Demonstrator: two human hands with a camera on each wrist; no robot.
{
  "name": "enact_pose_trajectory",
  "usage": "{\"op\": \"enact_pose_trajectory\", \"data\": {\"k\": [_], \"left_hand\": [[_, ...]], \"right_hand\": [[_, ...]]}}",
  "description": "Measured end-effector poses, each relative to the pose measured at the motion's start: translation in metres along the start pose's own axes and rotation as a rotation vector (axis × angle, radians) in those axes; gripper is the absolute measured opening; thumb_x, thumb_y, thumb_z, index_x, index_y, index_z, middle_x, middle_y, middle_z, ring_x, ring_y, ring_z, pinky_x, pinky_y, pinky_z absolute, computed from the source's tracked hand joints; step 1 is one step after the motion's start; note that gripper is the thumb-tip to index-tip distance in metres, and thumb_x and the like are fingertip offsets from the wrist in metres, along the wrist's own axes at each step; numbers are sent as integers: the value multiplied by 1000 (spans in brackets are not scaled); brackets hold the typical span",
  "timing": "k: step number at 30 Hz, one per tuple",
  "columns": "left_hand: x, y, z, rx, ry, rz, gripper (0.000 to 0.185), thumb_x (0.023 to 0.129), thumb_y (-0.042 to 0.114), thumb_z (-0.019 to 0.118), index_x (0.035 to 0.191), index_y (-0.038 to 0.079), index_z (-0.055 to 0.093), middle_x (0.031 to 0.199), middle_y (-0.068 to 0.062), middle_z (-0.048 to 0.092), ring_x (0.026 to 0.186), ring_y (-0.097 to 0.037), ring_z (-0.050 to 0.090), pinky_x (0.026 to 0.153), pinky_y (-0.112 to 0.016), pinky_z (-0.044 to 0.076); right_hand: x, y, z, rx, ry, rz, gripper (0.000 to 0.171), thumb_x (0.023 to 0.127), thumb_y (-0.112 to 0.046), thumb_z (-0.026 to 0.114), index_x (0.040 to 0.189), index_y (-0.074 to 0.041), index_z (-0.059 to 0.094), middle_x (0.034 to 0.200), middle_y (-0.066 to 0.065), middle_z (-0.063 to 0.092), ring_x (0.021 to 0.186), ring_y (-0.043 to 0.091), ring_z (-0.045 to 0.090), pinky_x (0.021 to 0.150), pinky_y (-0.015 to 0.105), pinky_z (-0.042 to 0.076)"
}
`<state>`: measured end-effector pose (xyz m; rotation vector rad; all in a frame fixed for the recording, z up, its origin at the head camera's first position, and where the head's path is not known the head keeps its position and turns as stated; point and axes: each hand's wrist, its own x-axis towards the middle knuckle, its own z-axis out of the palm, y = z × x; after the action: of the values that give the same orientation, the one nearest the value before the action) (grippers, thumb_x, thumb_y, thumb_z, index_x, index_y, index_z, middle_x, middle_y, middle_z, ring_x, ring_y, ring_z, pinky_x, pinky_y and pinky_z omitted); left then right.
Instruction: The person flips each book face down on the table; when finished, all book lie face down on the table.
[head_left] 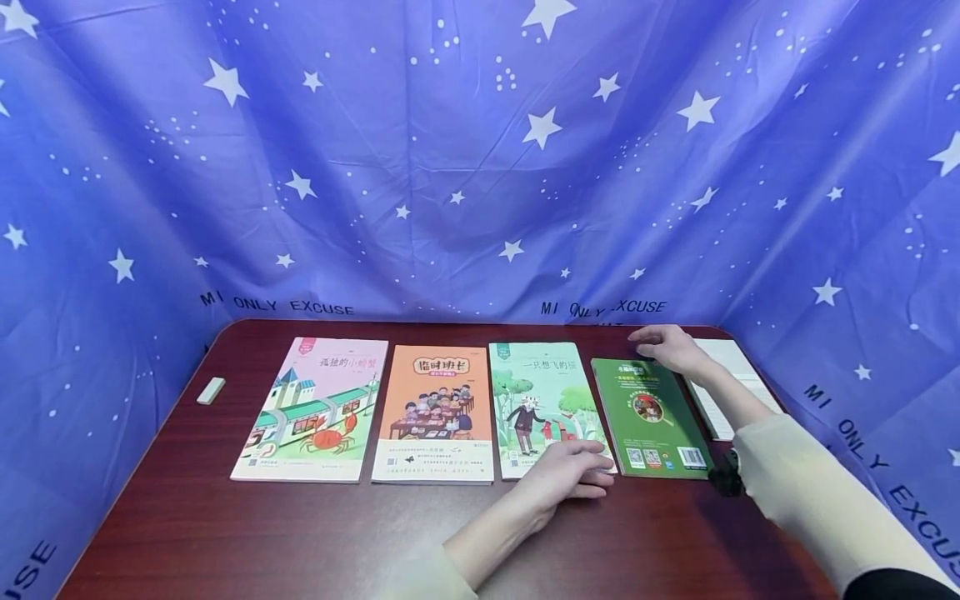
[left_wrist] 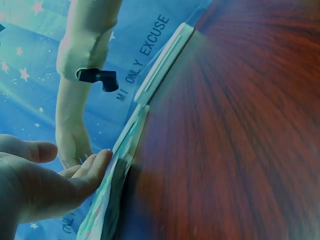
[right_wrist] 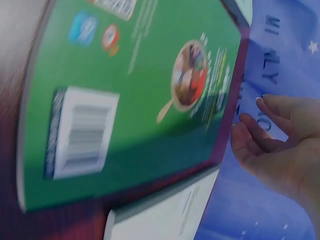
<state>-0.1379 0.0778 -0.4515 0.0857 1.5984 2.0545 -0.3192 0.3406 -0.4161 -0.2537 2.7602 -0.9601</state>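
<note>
My left hand (head_left: 562, 477) lies over the lower right corner of a pale green book (head_left: 536, 379), fingers extended and pointing right. In the left wrist view, its fingertips are right at the edge of a book. Past the far right corner of a dark green book (head_left: 648, 446) is my right hand (head_left: 670, 346), fingers loosely bent. The right wrist view shows that hand with nothing in its fingers, beyond the green book's far edge. This book has its barcode side up. Partly behind the right forearm lies a white book or pad (head_left: 726, 367).
Farther left lie an orange book (head_left: 435, 400) and a pink book (head_left: 341, 375) with a red crab. Beside the pink one rests a small white block (head_left: 211, 391). A blue star-printed curtain (head_left: 450, 167) surrounds the dark wooden table (head_left: 300, 542).
</note>
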Motion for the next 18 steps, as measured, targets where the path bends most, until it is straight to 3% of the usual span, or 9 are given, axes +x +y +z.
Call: {"op": "enact_pose_trajectory", "data": {"k": [6, 10, 18], "left_hand": [[-7, 10, -24, 63, 76, 56, 46, 98, 14, 63, 137, -9, 57, 124, -22, 71, 105, -24, 72, 94, -37, 63], [-14, 16, -40, 102, 120, 67, 46, 99, 17, 62, 137, -7, 58, 123, -23, 72, 110, -27, 71, 100, -40, 60], [-32, 22, -63, 173, 161, 74, 49, 99, 20, 61, 140, -6, 57, 131, -25, 67, 116, -36, 68, 106, -48, 56]], "right_hand": [[11, -23, 14, -47, -14, -38, 43, 102, -13, 61, 141, 5, 56, 138, 32, 60, 116, 42, 65, 90, 46, 59], [16, -36, 21, -58, -43, -65, 47, 102, -16, 62, 144, 3, 53, 137, 30, 61, 123, 44, 61, 99, 53, 55], [36, -57, 40, -94, -106, -95, 60, 100, -27, 68, 150, 1, 48, 143, 29, 56, 129, 43, 56, 103, 57, 52]]}}
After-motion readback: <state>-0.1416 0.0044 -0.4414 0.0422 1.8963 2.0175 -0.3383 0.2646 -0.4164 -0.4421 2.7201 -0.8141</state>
